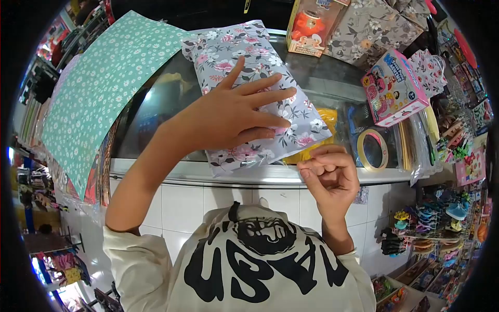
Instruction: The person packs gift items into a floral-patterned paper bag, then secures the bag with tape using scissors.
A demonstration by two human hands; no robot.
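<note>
A parcel wrapped in grey floral paper (236, 57) lies on the glass counter, its near edge at the metal rim. Across its top my left hand (221, 117) rests flat, fingers spread apart. Just off the parcel's near right corner is my right hand (332, 174), with thumb and fingertips pinched together. Whatever is between those fingertips is too small to make out. A roll of tape (384, 151) lies on the counter to the right of that hand. Yellow plastic (326, 118) shows beside and below the parcel's right edge.
Green daisy-patterned paper sheets (112, 78) cover the left side. A boxed orange toy (312, 26), a brown floral parcel (371, 34) and a pink toy box (395, 88) stand at the back right. The counter's metal edge (171, 169) runs in front; racks of goods (426, 223) are at right.
</note>
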